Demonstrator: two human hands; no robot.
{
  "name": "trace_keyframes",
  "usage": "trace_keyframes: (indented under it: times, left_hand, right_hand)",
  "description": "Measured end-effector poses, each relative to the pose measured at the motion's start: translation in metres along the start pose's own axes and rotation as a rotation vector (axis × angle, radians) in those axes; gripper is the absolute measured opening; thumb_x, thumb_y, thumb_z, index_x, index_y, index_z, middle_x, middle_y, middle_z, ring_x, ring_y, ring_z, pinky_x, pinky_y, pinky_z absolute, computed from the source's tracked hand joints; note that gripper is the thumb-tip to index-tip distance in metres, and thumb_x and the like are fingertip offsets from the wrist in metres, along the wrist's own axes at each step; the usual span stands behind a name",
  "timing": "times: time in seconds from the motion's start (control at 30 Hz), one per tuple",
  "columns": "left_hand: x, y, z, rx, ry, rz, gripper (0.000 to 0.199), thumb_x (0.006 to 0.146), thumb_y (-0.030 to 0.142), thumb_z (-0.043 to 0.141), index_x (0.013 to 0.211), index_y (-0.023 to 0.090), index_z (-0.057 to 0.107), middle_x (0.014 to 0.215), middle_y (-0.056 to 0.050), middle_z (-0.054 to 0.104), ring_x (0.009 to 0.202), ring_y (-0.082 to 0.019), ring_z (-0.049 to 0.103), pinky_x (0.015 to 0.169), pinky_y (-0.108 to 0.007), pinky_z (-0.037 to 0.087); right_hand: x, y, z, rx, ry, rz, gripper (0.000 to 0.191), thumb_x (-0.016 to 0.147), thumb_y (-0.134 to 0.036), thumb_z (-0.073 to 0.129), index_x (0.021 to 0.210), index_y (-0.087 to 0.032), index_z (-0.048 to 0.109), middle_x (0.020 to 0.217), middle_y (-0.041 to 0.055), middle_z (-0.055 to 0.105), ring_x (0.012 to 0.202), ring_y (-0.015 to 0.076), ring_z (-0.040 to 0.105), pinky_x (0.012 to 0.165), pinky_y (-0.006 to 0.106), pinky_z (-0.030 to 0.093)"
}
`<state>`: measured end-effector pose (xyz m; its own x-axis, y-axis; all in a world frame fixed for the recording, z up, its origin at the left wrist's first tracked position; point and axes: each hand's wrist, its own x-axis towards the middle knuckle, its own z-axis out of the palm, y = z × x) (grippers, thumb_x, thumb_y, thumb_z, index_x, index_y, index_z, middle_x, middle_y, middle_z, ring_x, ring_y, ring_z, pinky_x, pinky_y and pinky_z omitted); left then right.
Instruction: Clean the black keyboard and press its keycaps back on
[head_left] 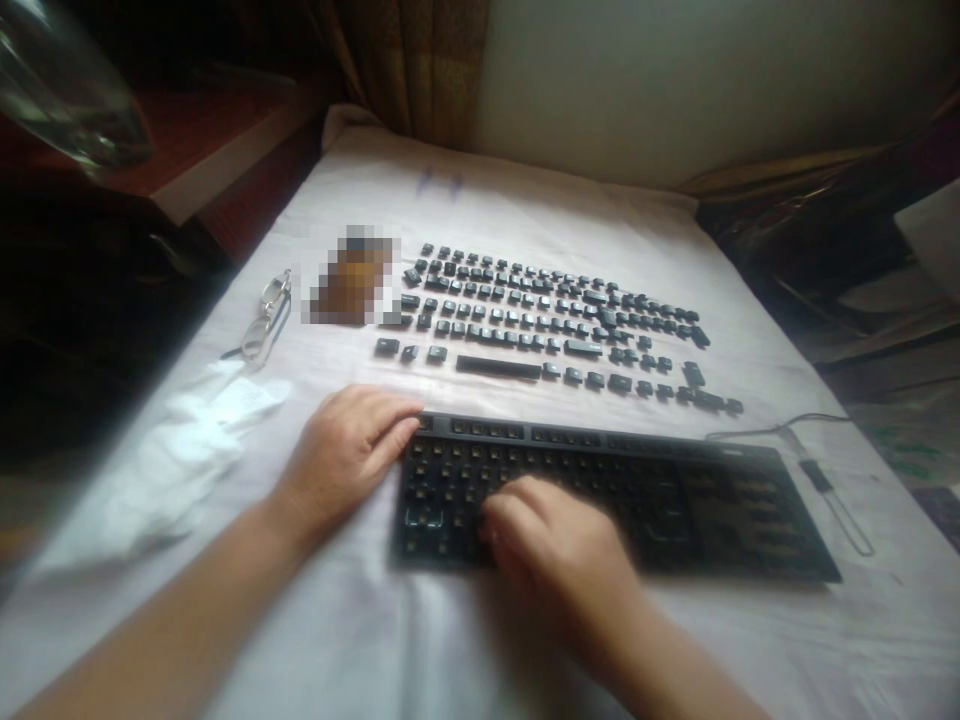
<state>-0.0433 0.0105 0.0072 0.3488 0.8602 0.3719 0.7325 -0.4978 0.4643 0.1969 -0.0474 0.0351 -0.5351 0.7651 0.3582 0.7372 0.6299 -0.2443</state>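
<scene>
A black keyboard base (652,500) without its keycaps lies on the white cloth. My left hand (352,440) holds its upper left corner, fingers together along the edge. Over the lower left part of the base is my right hand (555,530), its fingers curled and pressed together; whatever they may hold is hidden. Beyond the base, loose black keycaps (517,296) lie in rows, with the long space bar (499,367) in the nearest row.
Eyeglasses (268,318) and a crumpled white cloth or bag (180,450) lie at the left, near a pixelated brown object (352,280). A cable (817,478) and a thin wire loop (855,530) are at the right. A red table (217,160) stands back left.
</scene>
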Motion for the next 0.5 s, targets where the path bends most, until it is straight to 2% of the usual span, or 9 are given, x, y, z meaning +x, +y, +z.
trace_keyframes:
  times: [0.13, 0.27, 0.37, 0.5]
  left_hand:
    - [-0.001, -0.001, 0.001, 0.006, 0.009, 0.005, 0.025, 0.099, 0.032, 0.050, 0.107, 0.019, 0.070, 0.102, -0.005, 0.075, 0.097, -0.021, 0.066, 0.090, -0.038, 0.050]
    - [-0.001, -0.001, 0.001, 0.003, 0.016, 0.006, 0.026, 0.099, 0.033, 0.050, 0.107, 0.019, 0.070, 0.102, -0.005, 0.075, 0.096, -0.021, 0.066, 0.090, -0.038, 0.050]
    - [0.000, -0.001, 0.001, -0.004, 0.026, 0.011, 0.026, 0.099, 0.034, 0.050, 0.107, 0.019, 0.070, 0.101, -0.005, 0.075, 0.096, -0.021, 0.066, 0.090, -0.038, 0.050]
    - [0.000, -0.001, 0.001, -0.017, 0.030, 0.012, 0.025, 0.098, 0.035, 0.051, 0.106, 0.021, 0.070, 0.102, -0.004, 0.075, 0.096, -0.021, 0.066, 0.090, -0.037, 0.050]
  right_hand:
    - [0.002, 0.004, 0.000, 0.034, 0.092, 0.028, 0.024, 0.095, -0.011, 0.046, 0.083, -0.017, 0.066, 0.075, 0.0033, 0.068, 0.065, 0.0141, 0.061, 0.061, 0.023, 0.044]
    - [0.016, 0.006, 0.002, 0.143, 0.185, 0.053, 0.017, 0.096, -0.011, 0.050, 0.092, -0.017, 0.066, 0.083, 0.0043, 0.071, 0.073, 0.0136, 0.065, 0.069, 0.022, 0.049]
    - [0.033, 0.000, 0.012, 0.120, 0.180, 0.016, 0.019, 0.098, -0.014, 0.049, 0.092, -0.018, 0.067, 0.084, 0.0041, 0.072, 0.075, 0.0136, 0.065, 0.069, 0.022, 0.049]
    - [0.051, -0.007, 0.031, -0.074, 0.134, 0.017, 0.019, 0.094, -0.017, 0.056, 0.078, -0.020, 0.067, 0.075, 0.0015, 0.068, 0.066, 0.0145, 0.062, 0.057, 0.024, 0.041]
